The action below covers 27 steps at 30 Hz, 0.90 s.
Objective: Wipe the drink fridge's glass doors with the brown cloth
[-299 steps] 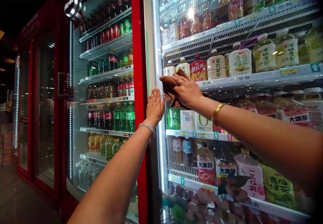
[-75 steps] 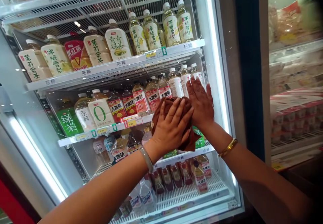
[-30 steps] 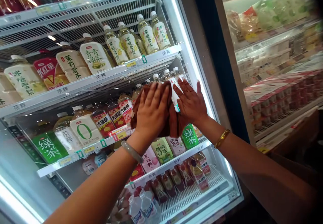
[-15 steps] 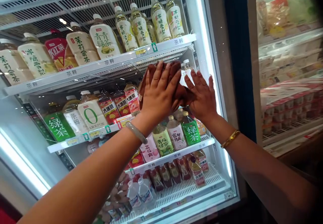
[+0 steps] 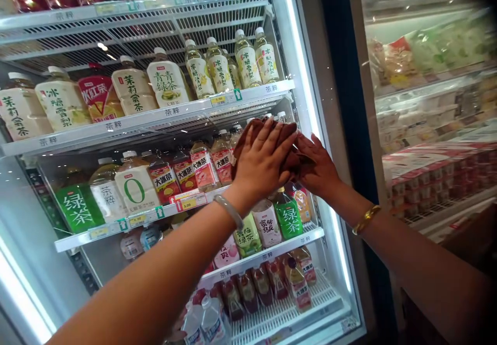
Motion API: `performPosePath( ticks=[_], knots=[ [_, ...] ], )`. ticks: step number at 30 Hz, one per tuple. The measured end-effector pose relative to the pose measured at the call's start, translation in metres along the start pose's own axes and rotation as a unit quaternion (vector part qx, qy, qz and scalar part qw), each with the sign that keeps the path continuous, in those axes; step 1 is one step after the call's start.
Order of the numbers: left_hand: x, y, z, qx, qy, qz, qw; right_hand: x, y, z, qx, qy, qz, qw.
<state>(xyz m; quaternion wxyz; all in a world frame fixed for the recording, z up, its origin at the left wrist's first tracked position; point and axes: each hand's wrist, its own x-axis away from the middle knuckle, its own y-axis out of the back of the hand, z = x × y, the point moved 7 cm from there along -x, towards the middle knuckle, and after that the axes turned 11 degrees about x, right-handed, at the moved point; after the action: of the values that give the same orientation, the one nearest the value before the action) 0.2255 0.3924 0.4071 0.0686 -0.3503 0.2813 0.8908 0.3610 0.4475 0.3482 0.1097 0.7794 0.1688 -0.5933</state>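
Observation:
A bunched brown cloth [image 5: 248, 133] lies against the glass of a lit drinks fridge, partly covered by my hands. My left hand [image 5: 262, 161] presses it there from above, its fingers spread over the folds and a pale bangle on the wrist. Touching the cloth's right edge is my right hand [image 5: 316, 166], with fingers stretched out flat towards the glass and a gold bangle below. Behind the glass, bottled drinks stand on white shelves; a green-labelled bottle [image 5: 288, 215] shows just under my hands.
Several shelves of bottles fill the fridge, with a shelf edge [image 5: 166, 111] above my hands. A light strip [image 5: 305, 70] runs down its right side. Past a dark post [image 5: 341, 75], another cooler holds stacked red-and-white packs [image 5: 435, 169].
The camera view has shifted, showing more of the top shelf. Both hands and the cloth now appear lower, and my left hand with the cloth sits further right, closer to my right hand.

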Motion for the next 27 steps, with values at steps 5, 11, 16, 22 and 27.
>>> performPosePath(
  ticks=[5, 11, 16, 22, 27],
  knots=[
    [0.039, -0.032, -0.047, -0.002, -0.085, 0.025, 0.996, 0.001, 0.004, -0.005, 0.022, 0.050, 0.043, 0.998],
    [0.025, -0.005, -0.018, 0.006, -0.090, 0.067, 0.994, 0.000, 0.006, -0.005, 0.043, 0.076, 0.035, 0.996],
    [0.022, -0.018, -0.026, 0.002, 0.000, -0.003, 1.000, -0.002, 0.007, -0.015, 0.033, 0.106, 0.059, 0.992],
    [0.040, -0.041, -0.062, 0.009, -0.072, 0.011, 0.997, 0.000, 0.011, -0.020, 0.060, 0.112, 0.056, 0.990],
    [0.027, -0.036, -0.049, 0.025, 0.072, -0.031, 0.997, 0.006, 0.005, -0.024, 0.053, 0.067, 0.096, 0.992]
  ],
)
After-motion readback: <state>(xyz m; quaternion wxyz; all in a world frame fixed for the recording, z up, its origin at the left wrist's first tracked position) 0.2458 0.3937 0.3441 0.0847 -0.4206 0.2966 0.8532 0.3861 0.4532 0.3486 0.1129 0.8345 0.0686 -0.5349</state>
